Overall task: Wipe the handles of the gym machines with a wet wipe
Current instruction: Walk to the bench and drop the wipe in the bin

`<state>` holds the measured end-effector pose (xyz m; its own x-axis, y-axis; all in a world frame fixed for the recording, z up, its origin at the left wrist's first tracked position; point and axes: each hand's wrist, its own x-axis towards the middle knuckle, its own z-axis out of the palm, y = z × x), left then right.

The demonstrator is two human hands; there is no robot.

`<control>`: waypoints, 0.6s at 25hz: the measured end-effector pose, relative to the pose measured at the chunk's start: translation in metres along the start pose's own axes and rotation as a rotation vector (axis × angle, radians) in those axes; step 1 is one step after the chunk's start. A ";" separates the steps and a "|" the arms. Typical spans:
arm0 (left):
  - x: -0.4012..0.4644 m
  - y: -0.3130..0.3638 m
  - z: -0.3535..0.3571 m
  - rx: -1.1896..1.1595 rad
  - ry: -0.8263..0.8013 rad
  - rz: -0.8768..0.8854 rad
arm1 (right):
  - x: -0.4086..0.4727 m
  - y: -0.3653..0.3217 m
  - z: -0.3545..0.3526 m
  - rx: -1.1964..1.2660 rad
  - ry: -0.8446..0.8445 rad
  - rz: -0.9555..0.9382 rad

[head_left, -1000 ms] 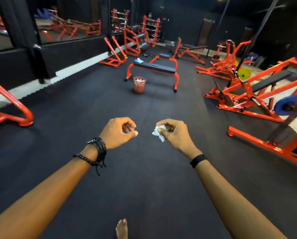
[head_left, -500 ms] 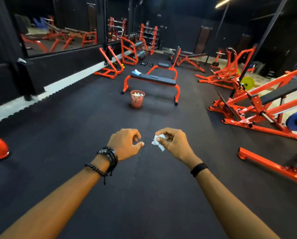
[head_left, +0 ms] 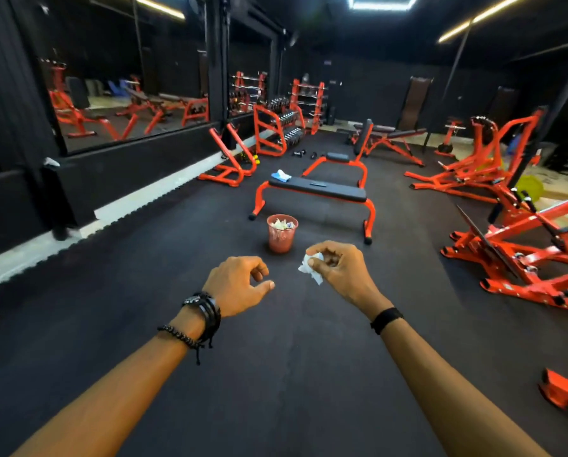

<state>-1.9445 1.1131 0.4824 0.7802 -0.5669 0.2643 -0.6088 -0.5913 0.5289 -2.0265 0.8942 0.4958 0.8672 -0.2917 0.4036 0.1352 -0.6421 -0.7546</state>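
Observation:
My right hand (head_left: 338, 272) pinches a small crumpled white wet wipe (head_left: 311, 264) between thumb and fingers, held out over the black floor. My left hand (head_left: 239, 285) hovers beside it, fingers loosely curled with nothing in them. Straight ahead stands a red mesh bin (head_left: 282, 233) holding used wipes. Behind it is a flat bench (head_left: 318, 189) with a red frame; a blue wipe pack (head_left: 280, 175) lies on its left end. Red plate-loaded machines (head_left: 520, 245) stand to the right.
A mirror wall (head_left: 127, 103) runs along the left, with a red stand (head_left: 229, 156) and a dumbbell rack (head_left: 276, 133) beyond it. An incline bench (head_left: 384, 136) sits at the back. A red frame foot (head_left: 563, 387) juts in at lower right. Black rubber floor lies between.
The view has moved forward and tilted up; the bin and bench are closer. Both hands keep their pose, the right still holding the wipe.

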 end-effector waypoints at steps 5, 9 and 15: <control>0.135 -0.049 0.005 -0.128 0.111 -0.076 | 0.156 0.050 0.026 0.037 -0.043 -0.006; 0.258 -0.109 0.024 -0.178 0.146 -0.063 | 0.267 0.110 0.054 0.036 -0.017 -0.040; 0.453 -0.163 0.029 -0.199 0.094 -0.002 | 0.450 0.167 0.079 -0.014 0.046 -0.019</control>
<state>-1.4959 0.9359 0.4924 0.7972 -0.5039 0.3324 -0.5740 -0.4625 0.6757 -1.5760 0.7119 0.5099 0.8413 -0.3119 0.4415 0.1443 -0.6576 -0.7394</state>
